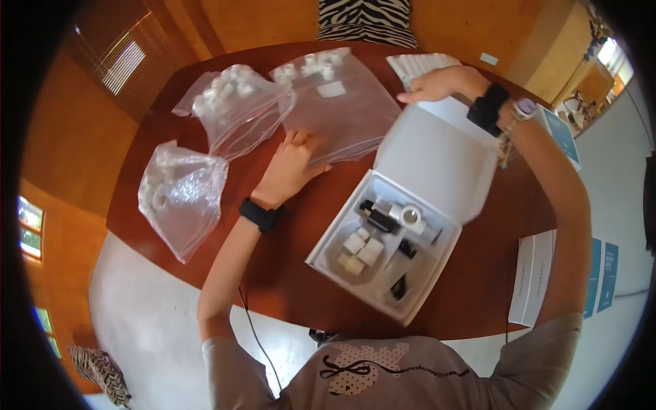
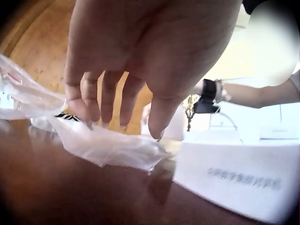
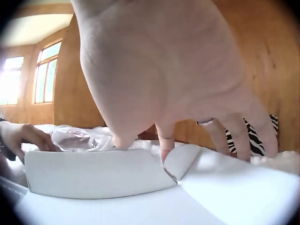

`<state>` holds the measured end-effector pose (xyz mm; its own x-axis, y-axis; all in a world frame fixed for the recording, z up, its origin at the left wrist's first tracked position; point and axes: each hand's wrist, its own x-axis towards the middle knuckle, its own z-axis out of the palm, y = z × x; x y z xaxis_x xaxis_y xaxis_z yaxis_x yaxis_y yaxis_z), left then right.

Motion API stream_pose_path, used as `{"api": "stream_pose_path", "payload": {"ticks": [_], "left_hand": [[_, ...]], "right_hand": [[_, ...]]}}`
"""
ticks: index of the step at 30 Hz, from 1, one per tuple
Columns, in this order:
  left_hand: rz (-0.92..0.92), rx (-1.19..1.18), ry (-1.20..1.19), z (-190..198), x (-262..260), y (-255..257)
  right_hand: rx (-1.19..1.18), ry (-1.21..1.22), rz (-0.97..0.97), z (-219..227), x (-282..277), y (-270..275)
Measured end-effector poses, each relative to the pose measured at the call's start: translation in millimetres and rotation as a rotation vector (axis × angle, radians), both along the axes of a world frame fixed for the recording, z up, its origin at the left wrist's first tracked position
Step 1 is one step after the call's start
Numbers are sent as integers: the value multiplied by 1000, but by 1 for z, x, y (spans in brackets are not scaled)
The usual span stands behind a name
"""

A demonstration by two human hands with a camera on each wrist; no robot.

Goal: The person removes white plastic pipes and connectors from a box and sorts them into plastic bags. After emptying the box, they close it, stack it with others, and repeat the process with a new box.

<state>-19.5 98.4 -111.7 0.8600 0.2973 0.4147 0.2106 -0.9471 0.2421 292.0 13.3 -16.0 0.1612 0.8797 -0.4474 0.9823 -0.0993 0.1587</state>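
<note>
From where I watch, the left grip (image 1: pixel 288 171), a bare hand with a black band at the wrist, is open, its fingers spread and slightly bent downward at the near part of a wide, clear plastic bag (image 1: pixel 342 116); I cannot tell whether the fingertips press the film. The right grip (image 1: pixel 443 85) is open too, fingers extended and holding nothing, at the far edge of the smooth, matt white lid (image 1: pixel 437 143) (one finger reaches down by a folded flap in the right wrist view, though I cannot make out firm contact). That lid stands raised on the rectangular white cardboard box (image 1: pixel 355 295), which sits open on the glossy red-brown wooden desk (image 1: pixel 273 287) in front of the person. Inside the box I see chunky off-white blocks (image 1: pixel 370 251) grouped in a rounded compartment, with a black angular part (image 1: pixel 379 217) and a rounded white part with a circular end (image 1: pixel 411 216) beside them. The wide bag holds small white pieces at its far end; to its left lie a crumpled clear bag (image 1: pixel 236 130) and a shiny, wrinkled clear bag (image 1: pixel 184 198), both also with white pieces. Slim, ribbed white pieces (image 1: pixel 413 65) lie near the right grip.
</note>
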Motion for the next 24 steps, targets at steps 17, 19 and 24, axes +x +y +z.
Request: {"api": "stream_pose_path", "payload": {"ticks": [17,19,24], "left_hand": [[286,65,-125,28,12,1],[351,164,-72,46,9,9],[411,-389,-15,142,-12,48]], "right_hand": [[377,44,46,-66,-34,4],[321,82,-48,-32,-23,9],[779,805,-170,50,8,16]]}}
